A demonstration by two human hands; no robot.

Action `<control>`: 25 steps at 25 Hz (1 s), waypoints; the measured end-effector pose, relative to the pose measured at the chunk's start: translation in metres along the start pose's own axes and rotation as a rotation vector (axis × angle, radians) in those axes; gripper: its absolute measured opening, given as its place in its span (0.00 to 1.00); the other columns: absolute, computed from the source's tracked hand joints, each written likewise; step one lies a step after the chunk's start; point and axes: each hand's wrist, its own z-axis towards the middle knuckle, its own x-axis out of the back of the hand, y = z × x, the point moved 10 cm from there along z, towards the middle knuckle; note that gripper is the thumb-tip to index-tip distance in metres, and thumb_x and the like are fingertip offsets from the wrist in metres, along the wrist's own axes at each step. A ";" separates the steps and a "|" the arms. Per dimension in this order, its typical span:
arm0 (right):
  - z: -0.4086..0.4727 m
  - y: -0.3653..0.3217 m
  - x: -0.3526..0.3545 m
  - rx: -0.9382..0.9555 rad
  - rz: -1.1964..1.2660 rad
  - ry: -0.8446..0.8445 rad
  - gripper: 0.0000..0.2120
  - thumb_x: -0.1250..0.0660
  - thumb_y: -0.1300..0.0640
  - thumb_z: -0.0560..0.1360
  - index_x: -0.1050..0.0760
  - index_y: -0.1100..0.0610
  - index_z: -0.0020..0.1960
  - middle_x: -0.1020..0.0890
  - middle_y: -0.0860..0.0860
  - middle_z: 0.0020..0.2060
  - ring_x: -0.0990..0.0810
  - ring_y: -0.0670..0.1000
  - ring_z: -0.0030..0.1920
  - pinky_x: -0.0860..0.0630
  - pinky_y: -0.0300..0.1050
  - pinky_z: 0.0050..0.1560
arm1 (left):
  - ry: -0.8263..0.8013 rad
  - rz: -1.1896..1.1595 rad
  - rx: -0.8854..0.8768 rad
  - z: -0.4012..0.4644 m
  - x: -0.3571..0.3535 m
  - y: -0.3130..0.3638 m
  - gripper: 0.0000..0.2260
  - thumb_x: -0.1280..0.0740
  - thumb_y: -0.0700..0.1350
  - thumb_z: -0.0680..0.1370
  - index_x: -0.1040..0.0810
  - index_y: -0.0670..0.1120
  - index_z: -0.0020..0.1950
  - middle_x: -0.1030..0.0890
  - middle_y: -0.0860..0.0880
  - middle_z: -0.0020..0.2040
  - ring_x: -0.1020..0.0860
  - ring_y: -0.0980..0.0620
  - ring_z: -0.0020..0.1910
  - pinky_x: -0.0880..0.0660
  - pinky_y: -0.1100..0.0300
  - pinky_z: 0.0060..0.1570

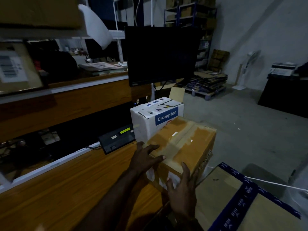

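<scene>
The left hand [146, 157] lies flat, fingers spread, on the near left top edge of the brown box [186, 142]. The right hand [181, 195], fingers also spread and gripping nothing, is at the box's near end; I cannot tell if it touches. The box sits on the counter [75, 189], against a white Crompton box [150, 120], below a dark monitor [163, 55].

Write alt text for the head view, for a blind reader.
A taped brown box sits on a wooden counter, left hand flat on its top, right hand open at its near end. A white box and dark monitor stand behind.
</scene>
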 end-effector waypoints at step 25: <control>-0.219 -0.119 -0.093 0.454 0.157 -0.288 0.24 0.41 0.38 0.78 0.42 0.33 0.73 0.39 0.58 0.74 0.36 0.64 0.72 0.25 0.60 0.59 | 0.635 0.157 0.363 -0.384 0.137 -0.139 0.27 0.35 0.59 0.76 0.43 0.71 0.71 0.46 0.46 0.75 0.29 0.34 0.65 0.24 0.42 0.56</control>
